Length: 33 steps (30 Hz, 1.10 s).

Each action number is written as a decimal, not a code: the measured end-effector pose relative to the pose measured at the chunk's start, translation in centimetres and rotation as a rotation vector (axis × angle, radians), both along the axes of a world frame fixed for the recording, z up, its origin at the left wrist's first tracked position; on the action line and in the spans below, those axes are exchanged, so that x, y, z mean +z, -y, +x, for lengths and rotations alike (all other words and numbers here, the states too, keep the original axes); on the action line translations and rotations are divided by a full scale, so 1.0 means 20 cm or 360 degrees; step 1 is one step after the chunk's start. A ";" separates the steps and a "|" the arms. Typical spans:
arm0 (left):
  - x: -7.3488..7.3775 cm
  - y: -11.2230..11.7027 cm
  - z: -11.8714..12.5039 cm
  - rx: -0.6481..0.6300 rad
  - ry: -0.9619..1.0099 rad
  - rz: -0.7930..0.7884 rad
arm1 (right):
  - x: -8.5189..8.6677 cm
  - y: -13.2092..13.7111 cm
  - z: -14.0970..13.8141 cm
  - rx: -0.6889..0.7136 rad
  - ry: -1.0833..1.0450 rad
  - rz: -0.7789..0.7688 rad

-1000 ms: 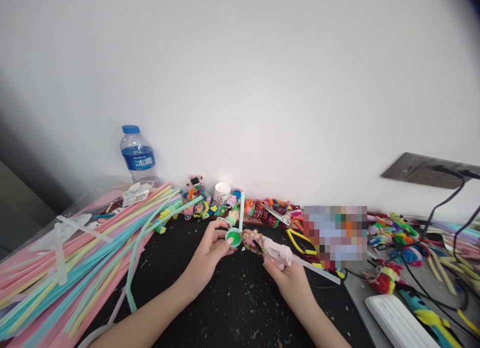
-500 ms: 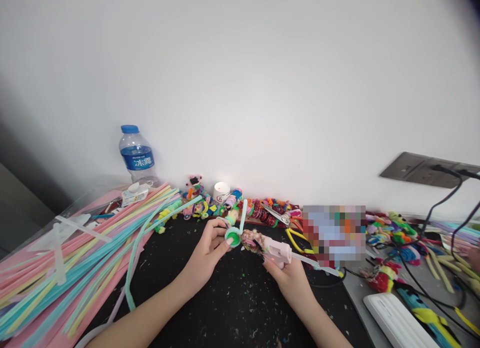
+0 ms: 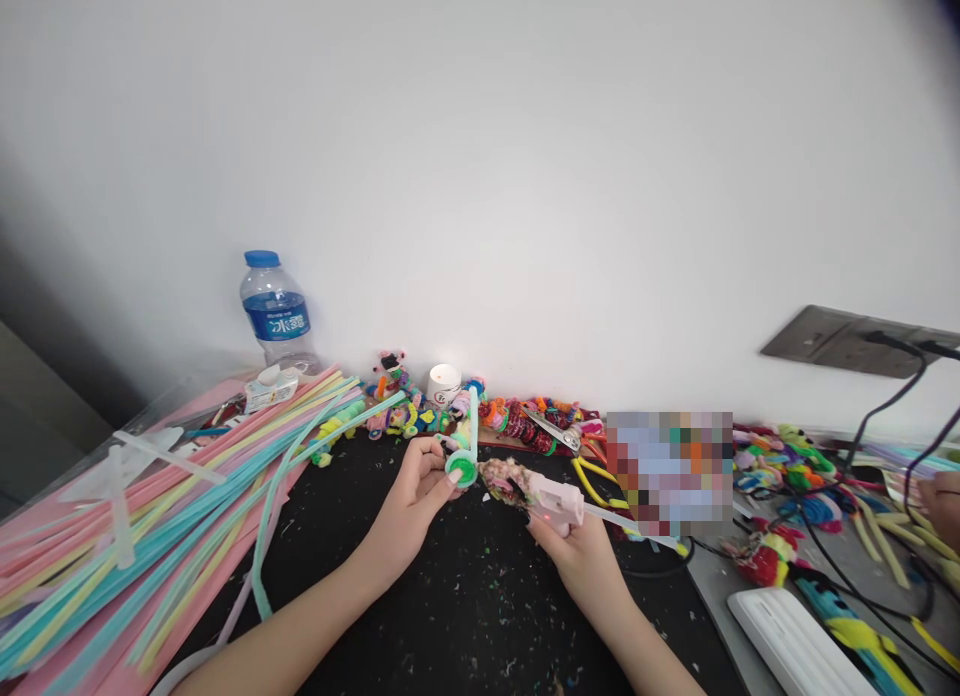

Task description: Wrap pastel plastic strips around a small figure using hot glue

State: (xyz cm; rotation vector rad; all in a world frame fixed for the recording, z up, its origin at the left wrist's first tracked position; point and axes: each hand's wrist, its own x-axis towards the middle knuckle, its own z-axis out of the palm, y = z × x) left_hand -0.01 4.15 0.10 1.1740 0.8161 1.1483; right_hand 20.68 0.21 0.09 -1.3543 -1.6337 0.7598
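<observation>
Head view: the disc (image 3: 466, 470) is pinched at the left hand's (image 3: 411, 496) fingertips, its strip (image 3: 473, 422) rising beyond the grip; the gun (image 3: 553, 503) is gripped by the right hand (image 3: 583, 554) (fingers mostly hidden), its long axis running leftward, tip (image 3: 498, 477) just beside the disc.

Soft, bright light on the wall (image 3: 525, 176), dim left edge, perhaps slight blur there.

At nine o'clock from the view's centre, white characters — 冰露 — are printed on the blue label (image 3: 276, 318) of the plastic water bottle (image 3: 274, 308). Marks on the paper cup (image 3: 445, 382), toward half past seven, and on the white packet (image 3: 272, 391), before nine, cannot be read.
</observation>
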 end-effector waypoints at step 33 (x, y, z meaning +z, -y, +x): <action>0.01 -0.01 0.00 0.0223 -0.0094 0.0028 | 0.05 0.02 -0.01 -0.0150 0.0967 0.0260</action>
